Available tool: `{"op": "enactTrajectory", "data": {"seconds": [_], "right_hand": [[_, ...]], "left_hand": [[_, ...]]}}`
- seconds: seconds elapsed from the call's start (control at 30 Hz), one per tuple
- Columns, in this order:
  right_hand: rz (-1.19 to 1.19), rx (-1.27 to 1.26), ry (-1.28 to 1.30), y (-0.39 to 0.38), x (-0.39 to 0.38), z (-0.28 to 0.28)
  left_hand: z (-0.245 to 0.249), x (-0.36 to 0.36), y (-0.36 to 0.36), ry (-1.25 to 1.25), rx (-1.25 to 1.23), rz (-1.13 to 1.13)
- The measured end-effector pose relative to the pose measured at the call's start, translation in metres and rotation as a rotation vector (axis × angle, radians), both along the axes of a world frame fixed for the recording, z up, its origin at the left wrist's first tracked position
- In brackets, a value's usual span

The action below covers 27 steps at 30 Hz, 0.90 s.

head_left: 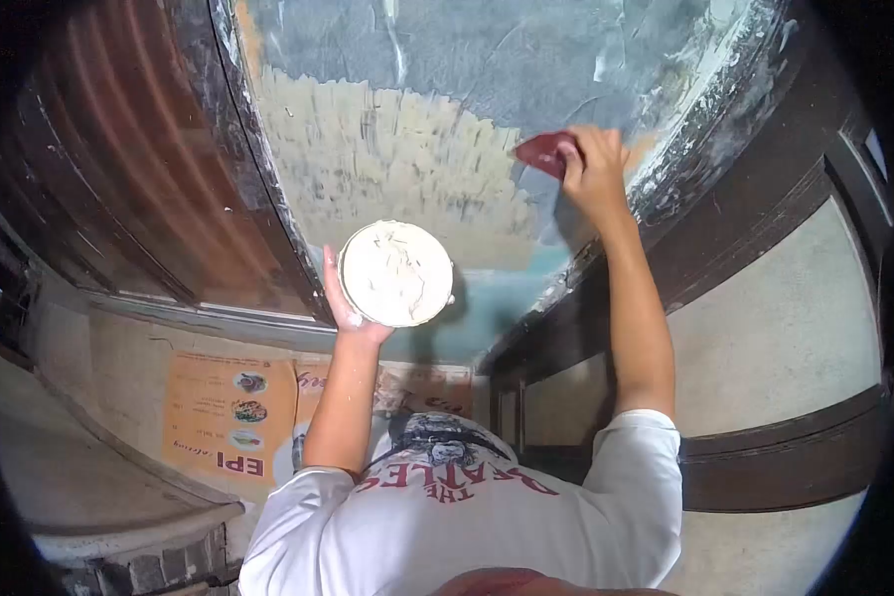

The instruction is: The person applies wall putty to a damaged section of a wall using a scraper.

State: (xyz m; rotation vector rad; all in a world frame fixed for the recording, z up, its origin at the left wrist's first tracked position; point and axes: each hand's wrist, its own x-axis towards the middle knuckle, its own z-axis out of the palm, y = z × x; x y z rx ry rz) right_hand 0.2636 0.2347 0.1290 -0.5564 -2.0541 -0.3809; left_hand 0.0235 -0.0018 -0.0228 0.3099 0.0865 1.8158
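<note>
My left hand is closed around the side of a round tub, held up at chest height. White putty fills the tub to its rim, its surface streaked and uneven. Some white smears mark the hand. In my right hand is a dark red scraper, pinched between thumb and fingers. Its blade lies close over the grey wall panel, at the right end of a beige coated band. That band has a ragged upper edge with grey showing through.
Dark wooden frames flank the panel, the right frame smeared white along its inner edge. Reddish-brown panelling stands at the left. Below lie an orange printed banner and, at bottom left, a pale ledge.
</note>
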Motion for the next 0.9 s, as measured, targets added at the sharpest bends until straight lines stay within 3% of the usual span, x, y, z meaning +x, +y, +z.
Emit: {"op": "enactTrajectory", "data": {"seconds": [0.17,0.3,0.43,0.5,0.57,0.67,0.9], "right_hand": [[0.081,-0.100,0.164,-0.005,0.009,0.026],[0.297,-0.227,0.005,-0.041,0.008,0.025],[0.393,-0.195,-0.272,-0.069,0.000,0.031],[0.605,-0.193,-0.331,-0.074,-0.004,0.029],[0.581,-0.206,-0.357,-0.082,-0.009,0.030],[0.568,-0.090,-0.383,-0.093,-0.014,0.031],[0.609,-0.017,-0.380,-0.097,-0.015,0.026]], "left_hand": [[0.011,0.015,0.006,-0.026,-0.012,-0.010],[0.027,0.026,0.017,-0.024,-0.014,-0.013],[0.043,0.030,0.028,-0.072,0.135,-0.105],[0.051,0.032,0.031,-0.053,0.191,-0.130],[0.054,0.035,0.031,-0.031,0.248,-0.154],[0.060,0.042,0.028,-0.016,0.069,-0.027],[0.056,0.052,0.021,0.015,0.135,-0.051]]}}
